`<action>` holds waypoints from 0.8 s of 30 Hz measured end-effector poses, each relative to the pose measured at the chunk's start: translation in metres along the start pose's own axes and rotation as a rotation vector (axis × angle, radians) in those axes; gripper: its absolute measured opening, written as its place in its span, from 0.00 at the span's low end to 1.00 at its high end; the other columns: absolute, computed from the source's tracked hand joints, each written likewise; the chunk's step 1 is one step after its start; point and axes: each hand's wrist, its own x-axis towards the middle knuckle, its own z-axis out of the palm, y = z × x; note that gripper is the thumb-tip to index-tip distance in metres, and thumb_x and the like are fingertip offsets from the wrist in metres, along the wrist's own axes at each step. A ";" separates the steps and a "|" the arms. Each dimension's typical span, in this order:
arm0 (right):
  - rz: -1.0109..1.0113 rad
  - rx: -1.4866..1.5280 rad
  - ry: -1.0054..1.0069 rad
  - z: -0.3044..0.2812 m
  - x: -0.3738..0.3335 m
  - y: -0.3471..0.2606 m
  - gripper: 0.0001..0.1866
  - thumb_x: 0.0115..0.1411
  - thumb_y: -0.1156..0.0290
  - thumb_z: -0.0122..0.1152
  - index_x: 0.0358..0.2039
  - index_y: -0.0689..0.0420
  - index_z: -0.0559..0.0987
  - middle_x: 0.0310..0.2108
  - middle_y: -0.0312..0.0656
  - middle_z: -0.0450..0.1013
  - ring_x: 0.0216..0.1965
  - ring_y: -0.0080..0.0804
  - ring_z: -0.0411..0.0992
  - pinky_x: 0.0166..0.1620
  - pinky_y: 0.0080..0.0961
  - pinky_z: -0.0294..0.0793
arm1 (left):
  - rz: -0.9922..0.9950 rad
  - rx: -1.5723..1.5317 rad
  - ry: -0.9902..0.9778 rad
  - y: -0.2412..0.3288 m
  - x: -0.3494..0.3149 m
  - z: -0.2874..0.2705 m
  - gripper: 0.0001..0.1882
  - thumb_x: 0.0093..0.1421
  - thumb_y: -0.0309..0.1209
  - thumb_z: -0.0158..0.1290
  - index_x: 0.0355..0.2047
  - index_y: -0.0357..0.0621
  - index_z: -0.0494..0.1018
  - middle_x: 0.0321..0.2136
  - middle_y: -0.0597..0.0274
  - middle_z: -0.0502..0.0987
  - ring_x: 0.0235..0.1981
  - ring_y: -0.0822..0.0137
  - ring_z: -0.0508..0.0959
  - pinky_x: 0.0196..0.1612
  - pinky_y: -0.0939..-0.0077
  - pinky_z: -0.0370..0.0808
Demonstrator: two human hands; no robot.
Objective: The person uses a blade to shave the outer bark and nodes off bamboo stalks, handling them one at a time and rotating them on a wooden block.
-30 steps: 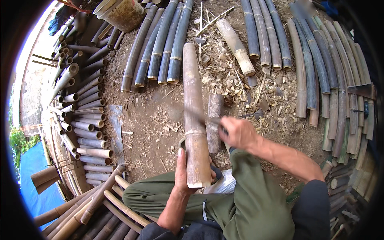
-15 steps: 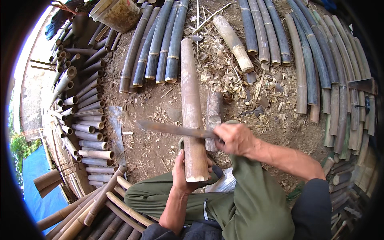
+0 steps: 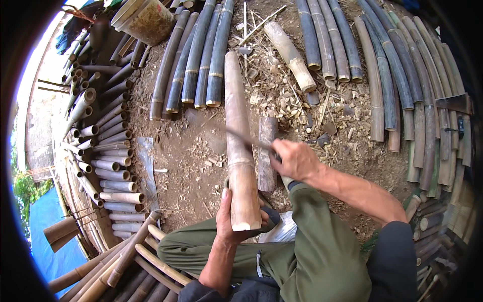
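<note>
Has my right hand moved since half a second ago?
Yes: judged against the short log, the right hand has moved up the picture, toward the log's far end.

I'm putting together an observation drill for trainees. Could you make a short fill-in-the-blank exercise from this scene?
1. The left hand supports a length of ____.
2. The right hand grips a knife by its ____.
3. The tarp at the picture's far left is coloured ____.
4. The bucket is on the picture's ____ side.

Missing words: bamboo; handle; blue; left.
</note>
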 end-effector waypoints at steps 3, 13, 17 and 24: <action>-0.468 0.182 0.108 -0.007 -0.016 -0.033 0.05 0.60 0.70 0.57 0.29 0.55 0.72 0.19 0.36 0.68 0.18 0.27 0.71 0.19 0.28 0.75 | -0.041 -0.031 0.052 -0.001 -0.001 0.015 0.44 0.68 0.64 0.32 0.59 0.30 0.64 0.41 0.40 0.77 0.31 0.48 0.83 0.35 0.51 0.85; -0.356 -0.017 0.066 0.001 -0.017 -0.003 0.08 0.55 0.67 0.62 0.26 0.56 0.74 0.20 0.39 0.69 0.21 0.33 0.74 0.24 0.29 0.76 | -0.071 -0.081 0.012 -0.001 0.009 0.011 0.45 0.66 0.65 0.32 0.57 0.29 0.65 0.37 0.40 0.78 0.29 0.47 0.83 0.30 0.52 0.85; -0.258 0.103 0.027 -0.009 -0.016 -0.012 0.06 0.55 0.70 0.58 0.25 0.54 0.70 0.19 0.40 0.69 0.19 0.31 0.73 0.21 0.28 0.77 | -0.076 -0.104 -0.075 -0.004 0.004 0.007 0.49 0.64 0.72 0.33 0.57 0.33 0.66 0.38 0.41 0.78 0.28 0.47 0.84 0.29 0.53 0.86; -0.103 0.073 0.008 -0.003 -0.005 -0.006 0.05 0.52 0.70 0.59 0.26 0.55 0.72 0.20 0.39 0.68 0.22 0.34 0.74 0.23 0.30 0.77 | -0.052 -0.051 -0.017 -0.002 0.006 0.011 0.47 0.65 0.70 0.32 0.56 0.33 0.67 0.36 0.42 0.78 0.29 0.47 0.84 0.28 0.52 0.85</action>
